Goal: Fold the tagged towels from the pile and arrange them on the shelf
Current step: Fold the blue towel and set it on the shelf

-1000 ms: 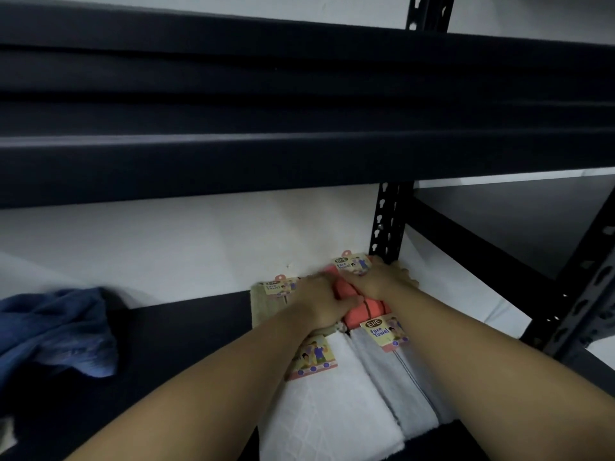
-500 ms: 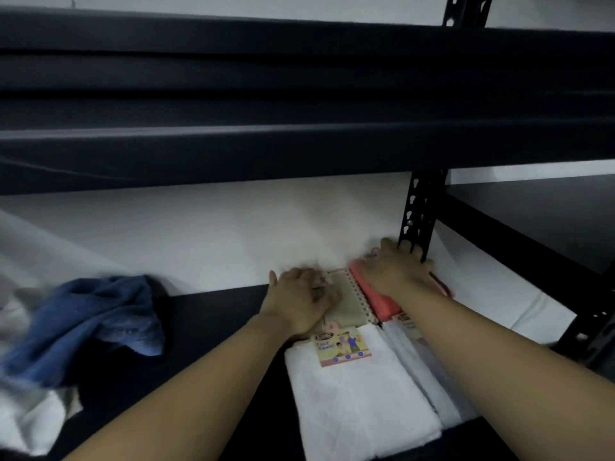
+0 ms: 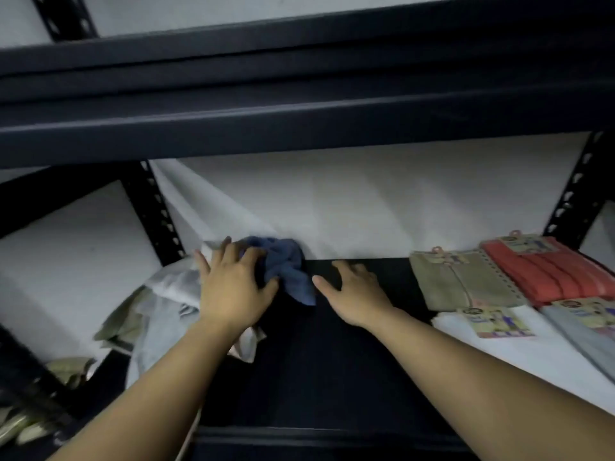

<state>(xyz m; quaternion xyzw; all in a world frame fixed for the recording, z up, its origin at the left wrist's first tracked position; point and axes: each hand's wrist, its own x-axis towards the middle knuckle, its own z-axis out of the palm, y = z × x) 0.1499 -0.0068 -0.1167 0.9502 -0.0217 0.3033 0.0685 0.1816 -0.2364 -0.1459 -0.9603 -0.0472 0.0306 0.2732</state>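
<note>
Here is the dark shelf, broad and running right across the view, and on its right end the finished work sits in a tidy block: a white towel in front with its paper tag showing, a grey towel beside it at the frame edge, an olive towel behind the white one, and a red towel just beside the olive one at the back. Four folded and placed, as far as can be seen.

Over on the left, the pile is far from gone. Pale crumpled cloth spills over the shelf's left end, with olive pieces below it, too jumbled to count. On the pile's right edge, against the white backing sheet, lies a blue towel, bunched and unfolded.

The left hand rests on the pile, fingers spread, thumb touching the blue towel's edge; whether it has taken hold is hard to tell. The right hand lies flat on the bare shelf just beside the blue towel, its fingers straight and together, holding nothing.

So the blue towel looks to be next, and it needs lifting, folding and placing. Judging by the heap, more work is left than done.
</note>
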